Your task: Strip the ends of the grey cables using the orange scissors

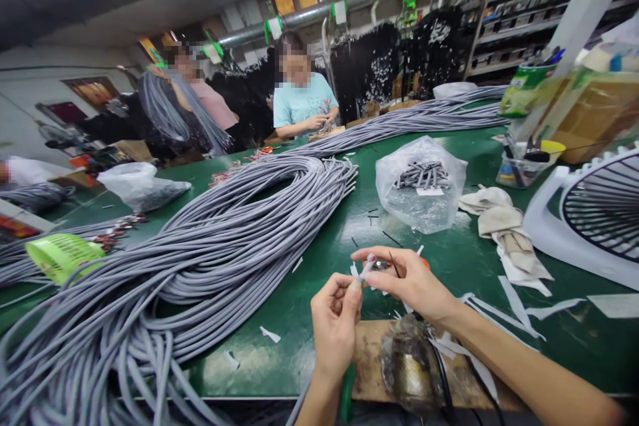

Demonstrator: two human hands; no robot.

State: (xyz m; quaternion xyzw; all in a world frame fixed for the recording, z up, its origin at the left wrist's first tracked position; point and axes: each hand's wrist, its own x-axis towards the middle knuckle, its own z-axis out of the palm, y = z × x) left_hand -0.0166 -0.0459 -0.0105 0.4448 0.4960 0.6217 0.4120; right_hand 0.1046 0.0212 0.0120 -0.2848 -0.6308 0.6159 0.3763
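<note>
Two hands are held close together above a green bench (279, 359), with the left hand (335, 323) lower and the right hand (407, 283) reaching in from the side. The fingers of both hands are closed in a pinch on one small whitish piece (367, 267), which sits between the hands, just above the bench. It is too small to tell what it is made of. A thin dark wire (394, 264) rises just beside the right fingers, and a red-orange object (424, 263) shows behind them.

Below the hands, a wooden board (374, 359) lies at the bench edge with a worn, wrapped lump (407, 363) on it. Pale paper strips (514, 306) are scattered to the right, near a crumpled cloth (504, 226) and a white fan (599, 213). A huge coil of gray cable (200, 259) fills the left side of the bench, and a clear plastic bag (422, 183) of short gray cable pieces stands ahead. A green basket (62, 256) sits at far left. Farther along the bench, a person in a blue shirt (299, 100) handles something small, and a person in a pink shirt (212, 103) holds up long gray cables (170, 110).
</note>
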